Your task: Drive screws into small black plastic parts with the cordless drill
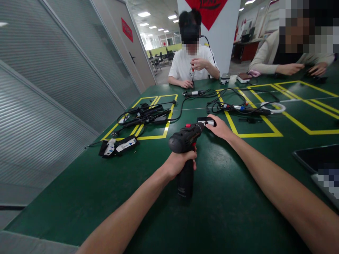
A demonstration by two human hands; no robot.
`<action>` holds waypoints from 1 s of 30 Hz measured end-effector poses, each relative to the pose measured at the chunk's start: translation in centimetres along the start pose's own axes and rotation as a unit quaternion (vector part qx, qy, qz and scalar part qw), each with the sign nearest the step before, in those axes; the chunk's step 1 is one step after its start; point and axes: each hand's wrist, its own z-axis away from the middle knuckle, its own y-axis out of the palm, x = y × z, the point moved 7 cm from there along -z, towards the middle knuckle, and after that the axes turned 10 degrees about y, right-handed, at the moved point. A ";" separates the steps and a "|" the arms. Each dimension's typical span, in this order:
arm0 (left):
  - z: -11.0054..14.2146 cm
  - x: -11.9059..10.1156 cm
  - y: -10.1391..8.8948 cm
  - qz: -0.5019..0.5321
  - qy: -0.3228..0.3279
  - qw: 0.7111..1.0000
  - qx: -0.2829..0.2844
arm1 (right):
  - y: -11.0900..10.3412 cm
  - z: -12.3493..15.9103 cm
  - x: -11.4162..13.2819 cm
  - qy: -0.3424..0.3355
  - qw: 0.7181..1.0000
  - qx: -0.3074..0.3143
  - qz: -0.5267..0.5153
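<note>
My left hand (181, 162) is wrapped round the grip of a black cordless drill (184, 138) with red details. The drill points away from me, its nose slightly up and to the right. Its bit end meets or overlaps a small black box-shaped piece (201, 119) with a light silver face; I cannot tell whether they touch. My right hand (218, 127) grips that piece from its right side, fingers on its top and edge. Part of the piece is hidden behind the drill and my fingers.
Black cables and adapters (148, 114) lie at left, near two black pieces with white labels (125, 144). Another cable bundle (241, 108) lies at right. A dark flat device (317, 158) sits at the right edge. Two people sit across the green table (148, 211), which has yellow tape outlines.
</note>
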 end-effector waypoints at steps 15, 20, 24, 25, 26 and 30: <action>-0.1 -0.3 -0.7 0.005 0.012 1.000 -0.003 | 0.7 -0.4 0.1 0.013 1.000 0.006 0.012; -0.1 -0.1 -0.8 0.011 0.008 1.000 -0.007 | 0.6 -0.3 0.2 0.012 1.000 0.006 0.005; -0.1 -0.2 -0.7 0.021 0.011 1.000 -0.003 | 0.5 -0.3 0.4 0.009 1.000 0.002 0.003; -0.1 -0.2 -0.8 0.023 0.010 1.000 -0.004 | 0.5 -0.2 0.4 0.008 1.000 0.001 0.003; -0.1 -0.1 -0.8 0.023 0.008 1.000 -0.005 | 0.5 -0.3 0.3 0.006 1.000 0.000 0.002; 0.0 -0.1 -0.8 0.017 -0.001 1.000 -0.007 | 0.5 -0.3 0.2 0.004 1.000 -0.003 -0.004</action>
